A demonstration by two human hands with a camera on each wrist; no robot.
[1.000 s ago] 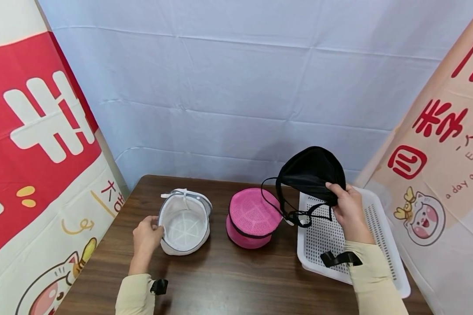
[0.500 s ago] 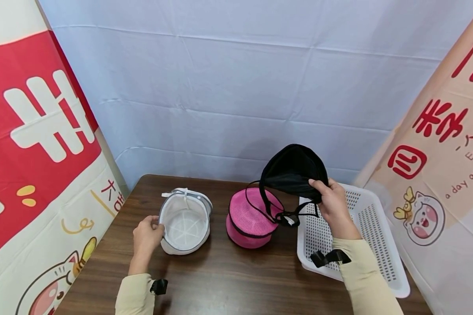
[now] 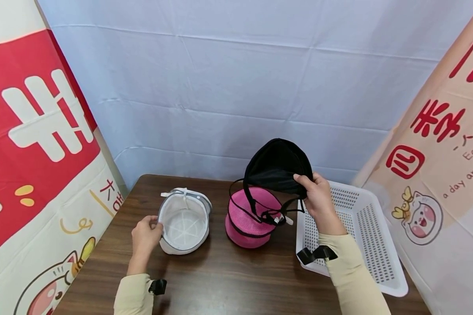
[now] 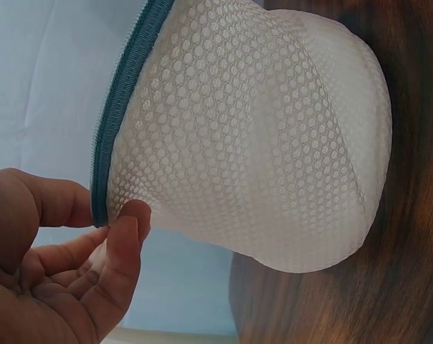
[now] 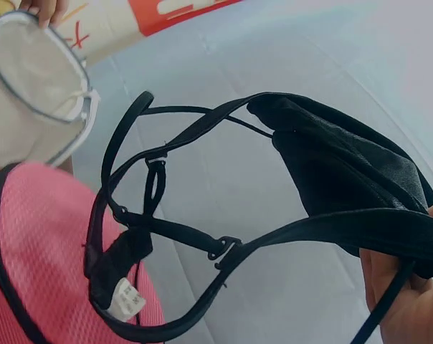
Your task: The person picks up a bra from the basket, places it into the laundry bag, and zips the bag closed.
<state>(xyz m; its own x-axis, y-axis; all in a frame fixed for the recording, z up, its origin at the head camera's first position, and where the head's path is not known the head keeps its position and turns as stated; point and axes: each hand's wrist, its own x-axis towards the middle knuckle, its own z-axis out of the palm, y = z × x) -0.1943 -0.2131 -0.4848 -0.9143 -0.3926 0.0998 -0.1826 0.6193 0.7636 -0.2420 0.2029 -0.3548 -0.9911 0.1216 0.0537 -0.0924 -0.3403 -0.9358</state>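
My left hand (image 3: 146, 236) pinches the zippered rim of a white mesh laundry bag (image 4: 238, 136), which stands unzipped on the table with its mouth facing up. In my right hand (image 3: 319, 199) is a black bra (image 3: 277, 164), gripped at one end of its cups and raised above the table. The bra's straps, sliders and a white label (image 5: 127, 299) dangle at the left. They overlap the pink mesh laundry bag (image 3: 236, 214), a round one with a black band, in the head view. Part of the pink bag is hidden behind the straps.
A white perforated plastic basket (image 3: 392, 258) stands on the right of the brown wooden table (image 3: 220, 284), partly under my right forearm. Pale cloth (image 3: 236, 87) hangs behind the table, and printed cloths hang at both sides.
My right hand has carried the bra leftward from above the basket, so its straps now hang over the pink bag. My left hand has stayed at the white bag's rim.
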